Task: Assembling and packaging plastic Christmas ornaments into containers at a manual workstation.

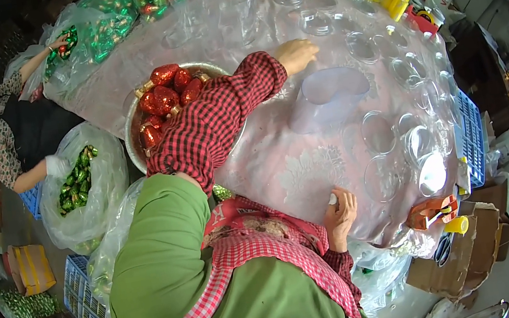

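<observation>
A: Hands?
B: Left hand (296, 56) is stretched far out, checked red sleeve, palm down with fingers curled on the table (309, 170) beside a clear heart-shaped plastic lid (330, 90). Cannot tell if it grips anything. Right hand (340, 210) sits close to the body at the table edge, fingers clenched round a small white thing (332, 199), too small to identify

A: What's around them?
B: Under the left forearm, a round metal bowl (134, 135) of red foil-wrapped pieces (163, 75) with gold ties, crinkly and shiny. Past the left hand and out beyond the right, many round clear plastic lids (378, 133), thin, glossy, nearly invisible on the pink floral cloth. Just right of the right hand, an orange tape dispenser (433, 212)

A: Risks?
B: Judging from the reach, the sleeve could drag across the bowl and knock pieces out. The lids look light and slick, so a sweep of either hand could scatter them off the edge. Glare hides their rims, easy to press one flat

A: Others?
B: Another person (5, 142) far left, handling green-wrapped pieces (75, 184) in clear bags
</observation>
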